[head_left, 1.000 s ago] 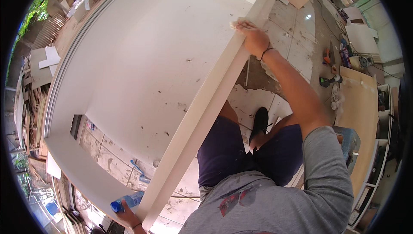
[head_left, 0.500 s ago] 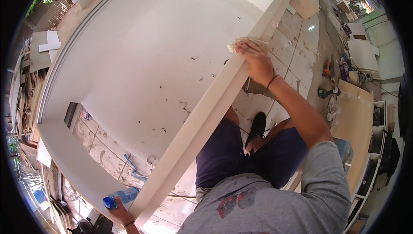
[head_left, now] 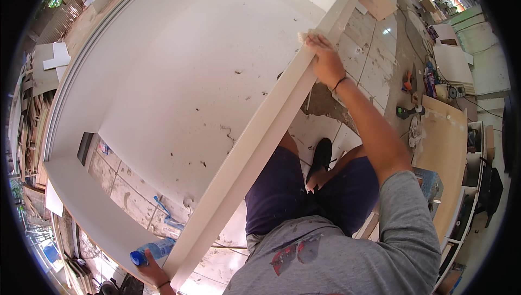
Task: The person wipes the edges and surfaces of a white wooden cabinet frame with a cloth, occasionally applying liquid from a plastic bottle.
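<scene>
Sandpaper [head_left: 305, 36], a small pale folded piece, lies pressed on the top face of the long white frame rail [head_left: 260, 148], near the far end of this rail. The right hand [head_left: 325, 59] covers it with fingers closed down flat on the paper, and a dark band sits at the wrist. The rail belongs to a big white cabinet panel [head_left: 179, 72] with small dark spots on its surface. The left hand [head_left: 153, 273] is at the near corner of the frame, at the lower edge of the view, and it is closed around a clear plastic bottle [head_left: 154, 250] with a blue cap. Under the panel a tiled floor [head_left: 374, 56] shows, with a black shoe [head_left: 321, 154] on it beside the rail. At the right stands a plywood sheet [head_left: 442, 154], and some power tools [head_left: 415, 86] lie near it on the floor.
</scene>
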### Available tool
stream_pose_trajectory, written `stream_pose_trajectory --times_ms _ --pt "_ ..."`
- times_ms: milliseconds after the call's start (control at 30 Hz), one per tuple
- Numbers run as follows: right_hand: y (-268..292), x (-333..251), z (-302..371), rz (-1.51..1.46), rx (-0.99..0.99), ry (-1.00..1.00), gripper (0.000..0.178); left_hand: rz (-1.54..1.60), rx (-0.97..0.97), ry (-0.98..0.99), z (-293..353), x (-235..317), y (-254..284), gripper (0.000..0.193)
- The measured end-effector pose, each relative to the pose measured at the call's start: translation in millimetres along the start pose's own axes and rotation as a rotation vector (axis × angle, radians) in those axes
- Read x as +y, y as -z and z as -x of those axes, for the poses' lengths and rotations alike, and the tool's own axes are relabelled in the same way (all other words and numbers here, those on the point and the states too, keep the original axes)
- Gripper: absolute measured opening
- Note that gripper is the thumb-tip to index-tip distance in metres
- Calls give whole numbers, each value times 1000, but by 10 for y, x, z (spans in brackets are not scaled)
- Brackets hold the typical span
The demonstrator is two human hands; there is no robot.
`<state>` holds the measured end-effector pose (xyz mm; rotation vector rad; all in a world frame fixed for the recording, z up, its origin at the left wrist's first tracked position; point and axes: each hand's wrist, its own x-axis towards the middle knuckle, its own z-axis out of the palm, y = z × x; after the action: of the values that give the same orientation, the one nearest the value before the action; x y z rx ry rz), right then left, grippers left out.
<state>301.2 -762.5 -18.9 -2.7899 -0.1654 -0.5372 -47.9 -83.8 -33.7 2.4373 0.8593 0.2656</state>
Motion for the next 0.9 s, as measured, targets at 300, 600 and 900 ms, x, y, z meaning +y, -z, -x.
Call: stream_pose_trajectory --times_ms 300,600,900 --pt "-32 -13 -1 51 58 115 47 -1 -34 37 -30 -14 -3 61" --pt "135 53 -39 -68 22 151 45 23 -71 -10 -150 -210 -15 64" --pt "133 -1387 1104 -256 -106 272 63 99 -15 -45 -148 -472 -58 34"
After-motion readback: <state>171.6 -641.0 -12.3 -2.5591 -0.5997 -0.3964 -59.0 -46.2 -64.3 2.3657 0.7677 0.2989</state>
